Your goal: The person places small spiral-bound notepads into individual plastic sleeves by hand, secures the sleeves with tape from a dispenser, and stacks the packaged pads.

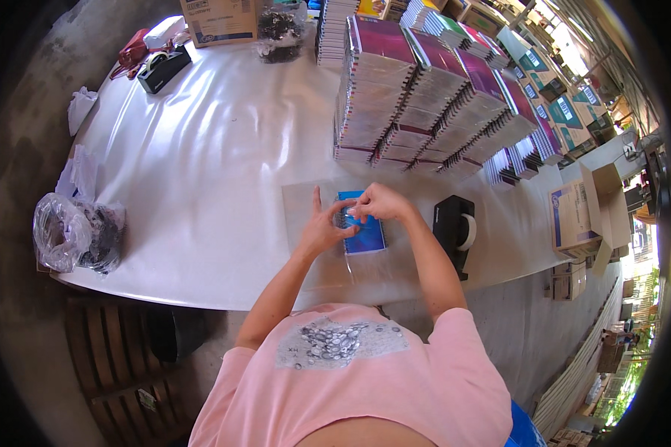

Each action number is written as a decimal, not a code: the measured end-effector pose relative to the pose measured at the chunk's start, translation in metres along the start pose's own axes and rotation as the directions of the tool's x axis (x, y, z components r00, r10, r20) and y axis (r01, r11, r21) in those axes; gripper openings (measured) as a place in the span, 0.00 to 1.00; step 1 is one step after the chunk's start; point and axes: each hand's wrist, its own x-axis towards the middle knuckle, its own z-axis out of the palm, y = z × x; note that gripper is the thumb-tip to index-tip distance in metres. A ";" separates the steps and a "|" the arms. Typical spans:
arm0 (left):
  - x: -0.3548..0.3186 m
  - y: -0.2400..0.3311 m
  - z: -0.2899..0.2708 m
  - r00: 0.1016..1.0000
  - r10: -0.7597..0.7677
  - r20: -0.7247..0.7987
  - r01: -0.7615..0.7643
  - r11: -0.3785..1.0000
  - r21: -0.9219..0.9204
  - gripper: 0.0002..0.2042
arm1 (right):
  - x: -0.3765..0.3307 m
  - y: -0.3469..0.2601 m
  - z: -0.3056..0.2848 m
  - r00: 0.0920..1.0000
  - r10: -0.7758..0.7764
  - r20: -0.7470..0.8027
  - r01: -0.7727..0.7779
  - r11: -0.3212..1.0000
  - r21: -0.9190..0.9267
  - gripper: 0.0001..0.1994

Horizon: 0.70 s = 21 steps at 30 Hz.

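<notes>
A small blue spiral notebook (367, 242) lies on the white table in front of me, its coil along the left side. Clear plastic (300, 216) spreads around and beneath it. My left hand (325, 228) rests at the coil side, thumb and forefinger curved apart over the cover and another finger stretched away. Over the notebook's upper part, my right hand (382, 204) has its fingertips pinched together beside the left forefinger. What sits in that pinch is too small to make out. Just right of my right forearm stands a black tape dispenser (449, 235) with a pale roll.
Tall stacks of spiral notebooks (395, 97) rise at the back right. A plastic bag of black coils (78, 232) sits at the left edge. Another tape dispenser (163, 70) and a cardboard box (220, 21) are at the back left. An open carton (585, 216) stands at the right.
</notes>
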 end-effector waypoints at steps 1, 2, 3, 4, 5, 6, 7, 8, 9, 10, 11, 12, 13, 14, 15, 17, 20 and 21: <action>0.000 0.003 0.000 0.999 -0.025 0.020 0.026 1.000 -0.011 0.31 | 0.003 0.001 -0.002 1.000 0.000 0.000 0.000 1.000 0.001 0.13; 0.001 0.002 0.001 1.000 -0.024 0.019 0.024 1.000 -0.009 0.31 | 0.006 -0.002 -0.002 0.999 -0.014 0.036 0.016 0.999 -0.032 0.13; 0.001 -0.001 0.003 1.000 -0.006 0.000 0.006 1.000 0.021 0.30 | 0.008 -0.004 -0.002 0.997 -0.026 0.070 0.030 0.998 -0.063 0.13; 0.002 -0.003 0.005 1.000 0.013 -0.016 -0.013 0.999 0.050 0.30 | 0.009 -0.006 0.000 0.998 -0.025 0.064 0.029 0.998 -0.061 0.13; 0.003 -0.007 0.008 1.000 0.015 -0.011 -0.014 0.999 0.051 0.30 | 0.012 -0.009 0.004 0.999 0.018 0.036 -0.014 0.992 -0.123 0.13; 0.004 -0.011 0.010 0.999 0.046 -0.027 -0.044 0.997 0.067 0.30 | 0.013 -0.012 0.008 0.998 0.062 0.003 -0.060 0.981 -0.183 0.14; 0.004 -0.015 0.012 0.998 0.062 -0.029 -0.060 0.995 0.074 0.30 | 0.015 -0.014 0.010 0.998 0.067 -0.002 -0.066 0.982 -0.178 0.14; 0.003 -0.016 0.012 0.997 0.075 -0.027 -0.073 0.994 0.083 0.30 | 0.015 -0.018 0.013 0.991 0.114 -0.069 -0.128 0.959 -0.255 0.16; 0.004 -0.016 0.011 0.996 0.081 -0.037 -0.078 0.995 0.067 0.31 | 0.011 -0.020 0.015 0.978 0.156 -0.139 -0.194 0.925 -0.326 0.18; 0.004 -0.016 0.012 0.995 0.087 -0.047 -0.084 0.995 0.051 0.31 | 0.004 -0.018 0.018 0.976 0.167 -0.139 -0.203 0.928 -0.314 0.18; 0.004 -0.015 0.010 0.995 0.090 -0.044 -0.088 0.995 0.054 0.31 | -0.002 -0.019 0.018 0.940 0.077 -0.332 -0.232 0.858 -0.458 0.21; 0.004 -0.014 0.009 0.997 0.075 -0.028 -0.074 0.996 0.054 0.31 | -0.008 -0.019 0.019 0.868 -0.046 -0.494 -0.289 0.763 -0.578 0.24; 0.003 -0.013 0.007 0.998 0.059 -0.013 -0.059 0.997 0.054 0.30 | -0.015 -0.016 0.017 0.867 -0.045 -0.497 -0.290 0.765 -0.575 0.24; 0.003 -0.011 0.004 0.998 0.067 -0.016 -0.066 0.996 0.057 0.30 | -0.023 -0.012 0.012 0.883 0.101 -0.459 -0.354 0.784 -0.509 0.26; 0.003 -0.010 0.002 0.999 0.019 0.051 -0.020 1.000 0.022 0.32 | -0.030 -0.008 0.008 0.882 0.242 -0.404 -0.422 0.788 -0.448 0.31; 0.001 -0.012 0.004 0.994 -0.024 0.110 0.025 1.000 -0.009 0.35 | -0.044 0.007 0.022 0.835 0.209 -0.510 -0.409 0.854 -0.320 0.32; -0.007 -0.012 0.021 0.990 -0.085 0.109 0.110 0.960 -0.257 0.48 | -0.036 0.057 0.061 0.776 0.096 -0.623 -0.121 0.993 0.002 0.32; -0.014 -0.005 0.029 0.997 0.024 0.074 0.008 0.912 -0.411 0.52 | -0.036 0.058 0.069 0.775 -0.007 -0.632 0.152 0.972 0.176 0.31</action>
